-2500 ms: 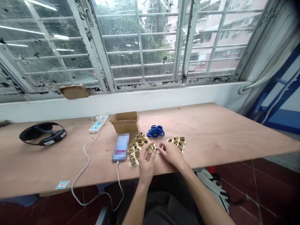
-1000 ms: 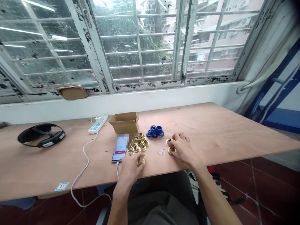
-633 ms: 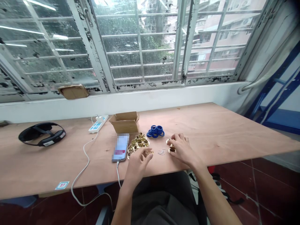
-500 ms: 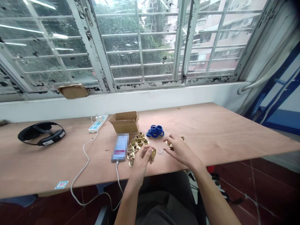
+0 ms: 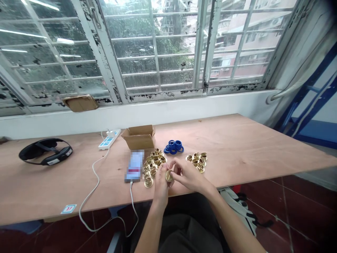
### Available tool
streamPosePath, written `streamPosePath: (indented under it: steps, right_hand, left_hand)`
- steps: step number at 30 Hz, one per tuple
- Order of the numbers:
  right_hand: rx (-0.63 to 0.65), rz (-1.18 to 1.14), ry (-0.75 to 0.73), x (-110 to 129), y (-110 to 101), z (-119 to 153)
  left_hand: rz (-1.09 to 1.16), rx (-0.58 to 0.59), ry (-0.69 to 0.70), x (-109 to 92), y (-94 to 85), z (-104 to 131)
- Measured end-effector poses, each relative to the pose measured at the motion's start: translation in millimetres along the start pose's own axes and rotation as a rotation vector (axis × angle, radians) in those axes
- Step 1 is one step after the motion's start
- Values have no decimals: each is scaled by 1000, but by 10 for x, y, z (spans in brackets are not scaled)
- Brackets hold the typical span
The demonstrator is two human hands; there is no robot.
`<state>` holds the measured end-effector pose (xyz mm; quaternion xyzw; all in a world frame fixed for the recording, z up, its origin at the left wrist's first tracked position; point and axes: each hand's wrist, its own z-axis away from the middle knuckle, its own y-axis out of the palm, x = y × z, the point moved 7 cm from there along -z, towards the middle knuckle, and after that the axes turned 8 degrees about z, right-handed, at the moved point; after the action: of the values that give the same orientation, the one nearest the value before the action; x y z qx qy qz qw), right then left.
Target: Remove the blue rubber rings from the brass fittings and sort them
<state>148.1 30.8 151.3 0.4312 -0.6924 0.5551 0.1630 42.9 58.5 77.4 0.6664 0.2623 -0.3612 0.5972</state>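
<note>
My left hand (image 5: 161, 182) grips a round gold metal piece (image 5: 169, 176) near the table's front edge. My right hand (image 5: 185, 174) reaches in from the right, its fingers closed at the same piece; whether they hold anything else is hidden. A pile of gold pieces (image 5: 153, 164) lies just left of my hands, and a smaller group of gold pieces (image 5: 197, 161) lies to their right. Beyond my hands sit several stacked blue rings (image 5: 174, 147).
Behind the left pile stands an open cardboard box (image 5: 139, 140). A phone (image 5: 135, 166) with a white cable lies left of the pile. Farther left are a power strip (image 5: 110, 139) and a black headset (image 5: 46, 151) on the wooden table (image 5: 237, 140).
My right hand has moved left from the smaller gold group to the piece in my left hand, and its fingers have closed. The gold piece now faces the camera more.
</note>
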Motion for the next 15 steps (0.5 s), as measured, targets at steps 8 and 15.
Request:
streamPosePath:
  steps: [8, 15]
  right_hand:
    - [-176, 274, 157, -68, -8, 12]
    - [-119, -156, 242, -259, 220, -55]
  left_hand:
    - [-316, -66, 284, -164, -58, 23]
    - [-341, -80, 299, -109, -168, -24]
